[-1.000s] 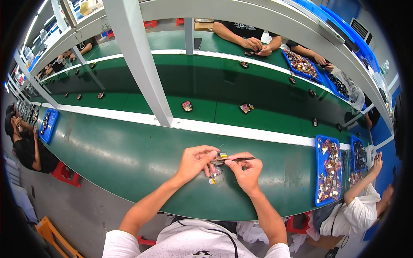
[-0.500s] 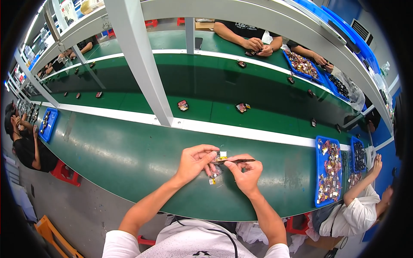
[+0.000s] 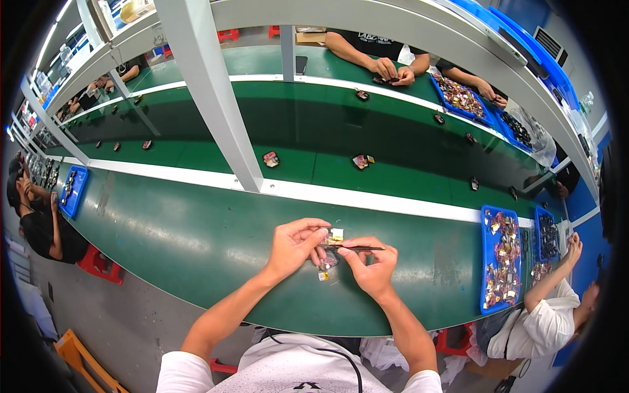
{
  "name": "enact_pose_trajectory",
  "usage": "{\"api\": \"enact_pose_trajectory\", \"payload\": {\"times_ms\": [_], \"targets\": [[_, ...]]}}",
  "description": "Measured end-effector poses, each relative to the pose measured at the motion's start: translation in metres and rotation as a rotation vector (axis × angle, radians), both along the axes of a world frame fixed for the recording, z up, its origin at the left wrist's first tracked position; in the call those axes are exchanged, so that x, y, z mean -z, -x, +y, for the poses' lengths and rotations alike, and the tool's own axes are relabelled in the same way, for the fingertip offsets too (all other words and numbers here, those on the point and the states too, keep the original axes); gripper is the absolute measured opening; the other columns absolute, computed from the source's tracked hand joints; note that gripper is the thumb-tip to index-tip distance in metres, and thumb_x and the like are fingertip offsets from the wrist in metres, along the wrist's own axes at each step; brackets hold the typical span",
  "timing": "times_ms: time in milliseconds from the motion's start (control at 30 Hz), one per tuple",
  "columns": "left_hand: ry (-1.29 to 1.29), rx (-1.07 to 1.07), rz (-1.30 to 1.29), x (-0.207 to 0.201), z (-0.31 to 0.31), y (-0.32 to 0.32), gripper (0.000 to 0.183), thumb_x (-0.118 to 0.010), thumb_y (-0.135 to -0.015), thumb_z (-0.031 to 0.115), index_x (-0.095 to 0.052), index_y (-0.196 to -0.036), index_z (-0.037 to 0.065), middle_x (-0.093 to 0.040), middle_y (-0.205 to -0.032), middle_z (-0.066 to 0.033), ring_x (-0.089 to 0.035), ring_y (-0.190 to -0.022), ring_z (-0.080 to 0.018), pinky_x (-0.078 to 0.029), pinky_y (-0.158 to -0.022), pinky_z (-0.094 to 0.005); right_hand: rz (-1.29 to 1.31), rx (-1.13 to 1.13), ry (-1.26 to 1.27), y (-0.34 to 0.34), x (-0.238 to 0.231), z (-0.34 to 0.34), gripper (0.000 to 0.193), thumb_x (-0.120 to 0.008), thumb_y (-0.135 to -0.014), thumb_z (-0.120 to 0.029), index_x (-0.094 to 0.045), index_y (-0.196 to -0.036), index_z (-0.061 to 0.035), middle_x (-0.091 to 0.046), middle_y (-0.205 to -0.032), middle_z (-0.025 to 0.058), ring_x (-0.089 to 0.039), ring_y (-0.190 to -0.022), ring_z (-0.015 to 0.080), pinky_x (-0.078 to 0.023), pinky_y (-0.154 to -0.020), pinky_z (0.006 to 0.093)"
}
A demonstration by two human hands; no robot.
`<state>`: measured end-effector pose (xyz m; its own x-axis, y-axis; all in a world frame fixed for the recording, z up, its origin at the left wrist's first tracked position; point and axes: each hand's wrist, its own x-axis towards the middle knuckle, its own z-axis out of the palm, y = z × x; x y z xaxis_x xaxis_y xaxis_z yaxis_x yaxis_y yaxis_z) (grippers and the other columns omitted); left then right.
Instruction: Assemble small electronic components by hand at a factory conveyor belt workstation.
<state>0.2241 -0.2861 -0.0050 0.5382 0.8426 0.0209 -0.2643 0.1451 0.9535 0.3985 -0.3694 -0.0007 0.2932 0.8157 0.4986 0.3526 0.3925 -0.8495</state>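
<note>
Head: green bench [image 3: 196, 226], grey floor [image 3: 134, 314]

Long green table [image 3: 164, 219], shiny in spots. White strip [image 3: 367, 198] along its far edge. Past strip, wide green belt [image 3: 295, 121], then another green table [image 3: 255, 62]. Big white post [image 3: 211, 95] stands on strip, white beam [image 3: 367, 16] up high. Gray floor [image 3: 154, 321], small specks on it. Red stool [image 3: 98, 265] at left, more red stools [image 3: 228, 35] far back. Orange frame [image 3: 69, 342] low at left. Blue wall [image 3: 588, 229] at right. Bright light bar [image 3: 53, 36], top left.

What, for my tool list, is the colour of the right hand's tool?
The slim tool: nearly black; head view.
</note>
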Motion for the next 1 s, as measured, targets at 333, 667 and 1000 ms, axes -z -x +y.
{"api": "enact_pose_trajectory", "payload": {"times_ms": [333,667,1000], "targets": [[0.002,0.029,0.037,-0.004,0.0,0.0,0.024,-0.066,-0.094,0.0,-0.064,-0.116,-0.009,-0.07,-0.081,-0.0119,-0.069,-0.066,-0.015,-0.057,-0.051,-0.0253,-0.126,-0.022,-0.064,0.001,-0.007,-0.001,0.013,-0.08,-0.076,0.001,-0.075,-0.086,-0.0051,-0.077,-0.085,0.0056,-0.049,-0.043,0.0067,-0.034,-0.043,0.0226],[-0.019,-0.082,0.15,0.003,-0.003,-0.015,0.019,-0.068,-0.091,-0.003,-0.066,-0.109,-0.009,-0.071,-0.078,-0.0107,-0.068,-0.061,-0.0123,-0.056,-0.051,-0.0251,-0.436,-0.01,-0.23,0.0,0.002,0.002,0.016,-0.078,-0.072,0.004,-0.073,-0.083,-0.0075,-0.076,-0.084,0.0042,-0.067,-0.057,0.0151,-0.042,-0.046,0.027],[-0.304,-0.462,0.389,-0.002,0.161,-0.037,0.012,-0.066,-0.092,0.003,-0.066,-0.098,-0.008,-0.068,-0.075,-0.0113,-0.068,-0.056,-0.0163,-0.055,-0.047,-0.0288,-0.296,0.121,-0.246,-0.011,-0.007,0.006,0.017,-0.081,-0.073,0.003,-0.073,-0.087,-0.004,-0.077,-0.091,0.0086,-0.061,-0.054,0.0141,-0.045,-0.047,0.0245]]}}
